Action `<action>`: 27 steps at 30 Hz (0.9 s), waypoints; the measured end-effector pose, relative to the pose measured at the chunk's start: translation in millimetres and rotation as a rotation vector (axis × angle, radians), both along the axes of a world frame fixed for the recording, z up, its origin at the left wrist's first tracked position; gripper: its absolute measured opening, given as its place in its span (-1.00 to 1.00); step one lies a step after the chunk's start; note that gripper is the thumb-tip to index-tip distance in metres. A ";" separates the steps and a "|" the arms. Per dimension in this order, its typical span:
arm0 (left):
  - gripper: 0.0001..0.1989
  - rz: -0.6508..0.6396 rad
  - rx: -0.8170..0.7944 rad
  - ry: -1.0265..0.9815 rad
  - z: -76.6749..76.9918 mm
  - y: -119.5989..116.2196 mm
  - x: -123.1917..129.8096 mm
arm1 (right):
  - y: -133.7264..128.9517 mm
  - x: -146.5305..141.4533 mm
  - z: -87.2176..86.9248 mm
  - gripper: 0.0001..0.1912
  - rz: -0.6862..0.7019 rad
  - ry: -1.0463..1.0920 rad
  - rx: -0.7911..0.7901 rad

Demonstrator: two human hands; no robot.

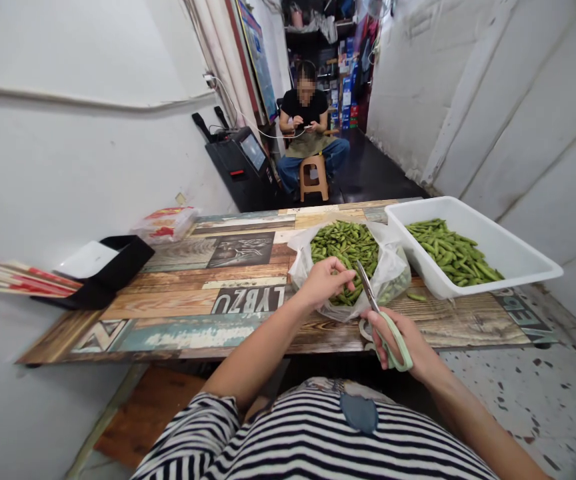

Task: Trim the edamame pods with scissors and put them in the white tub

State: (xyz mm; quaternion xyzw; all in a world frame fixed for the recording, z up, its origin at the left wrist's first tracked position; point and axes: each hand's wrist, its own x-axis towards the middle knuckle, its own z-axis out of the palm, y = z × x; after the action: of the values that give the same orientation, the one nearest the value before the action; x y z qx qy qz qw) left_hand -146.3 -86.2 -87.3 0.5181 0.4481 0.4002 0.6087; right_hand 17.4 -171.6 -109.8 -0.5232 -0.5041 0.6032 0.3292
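A clear plastic bag [301,257] full of green pods [343,241] stands open on the wood-patterned table [183,303]. Over its near left part is my left hand [329,281], fingers curled and pressed together; what they hold, if anything, is too small to tell. My right hand [401,337] is wrapped round the pale green handles of the scissors [393,343], whose blades point up and forward beside my left fingertips. Right of the bag, a white tray [498,250] contains more green pods [451,253]. One loose pod [417,297] lies between bag and tray.
At the left edge are a black holder [123,263] with wrapped chopsticks [28,280] and a red-and-white package [165,223]. Beyond the table, a person [305,110] sits behind a brown stool [313,177], near a black machine [243,163]. Walls flank both sides.
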 end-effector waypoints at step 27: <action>-0.78 -0.143 0.405 0.532 -2.1 8.7 -3.8 | -7.9 23.2 -7.3 -0.59 0.150 -0.277 0.116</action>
State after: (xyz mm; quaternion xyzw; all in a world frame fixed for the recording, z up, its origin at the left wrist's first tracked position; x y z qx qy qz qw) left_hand -150.1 -77.5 -89.4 0.7448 0.4652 0.2881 0.3820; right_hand 40.5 -179.4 -117.1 -0.5424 -0.6162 0.5180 0.2405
